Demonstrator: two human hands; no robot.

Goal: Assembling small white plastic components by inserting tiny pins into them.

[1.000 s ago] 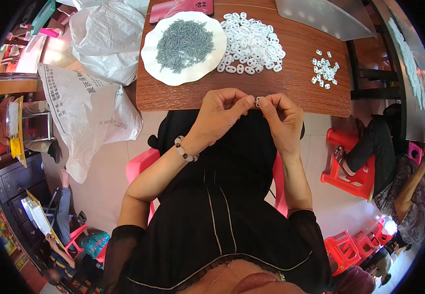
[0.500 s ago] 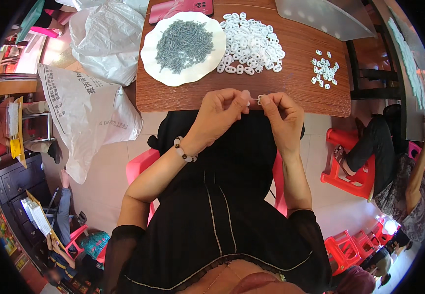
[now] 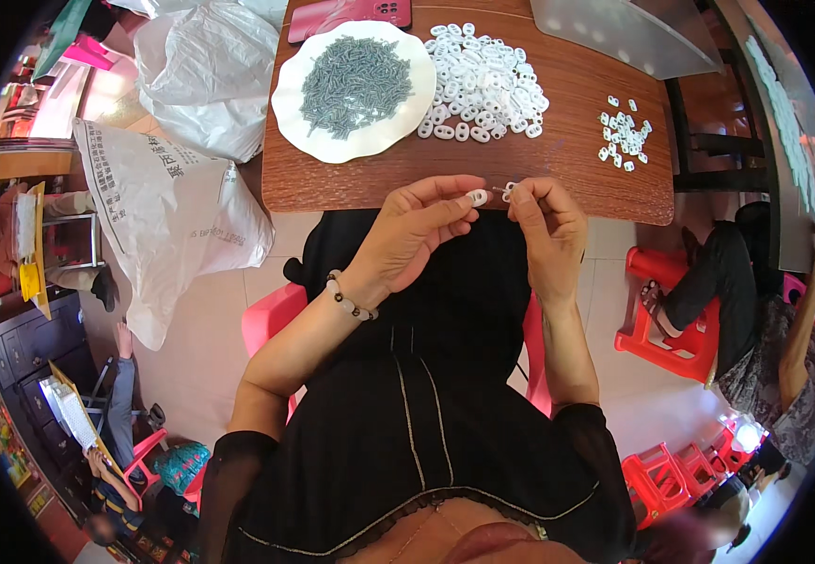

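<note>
The hands are being drawn slightly apart at the counter (image 3: pixel 558 179) edge since the earlier frame.
A white oval piece (image 3: pixel 477 197) is being pinched in the left hand (image 3: pixel 417 230) and a thin metal pin (image 3: pixel 506 191) in the right hand (image 3: pixel 544 226), kept close for fitting; beyond, a plate of grey pins (image 3: pixel 355 90) and a white-piece pile (image 3: pixel 482 83) are being kept within reach.

One white plate (image 3: pixel 285 103), two heaps of white pieces (image 3: pixel 482 80), one pink phone (image 3: pixel 351 14), two hands (image 3: pixel 426 230).
</note>
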